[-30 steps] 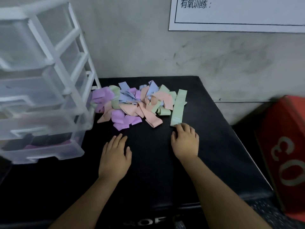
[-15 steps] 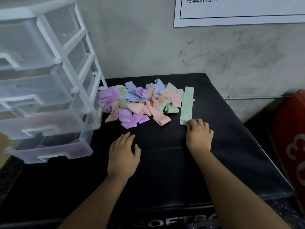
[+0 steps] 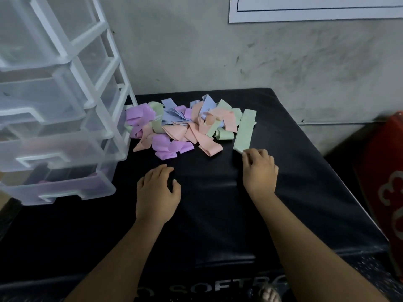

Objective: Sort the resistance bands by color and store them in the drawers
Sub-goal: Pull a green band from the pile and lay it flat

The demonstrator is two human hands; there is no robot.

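Lying flat, pale-green band (image 3: 245, 129) beside pastel heap (image 3: 181, 127)

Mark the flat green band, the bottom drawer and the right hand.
flat green band (image 3: 245, 129), head view, middle of the strip.
bottom drawer (image 3: 26, 194), head view, clear front panel.
right hand (image 3: 259, 173), head view, back of the hand.

The front edge of the black padded surface (image 3: 218, 247) carries pale capital lettering (image 3: 209, 289), of which "SOFT" can be read; the letters after it are hidden behind the right forearm. The white marks on the red object (image 3: 370, 171) at the right are cut off and unreadable
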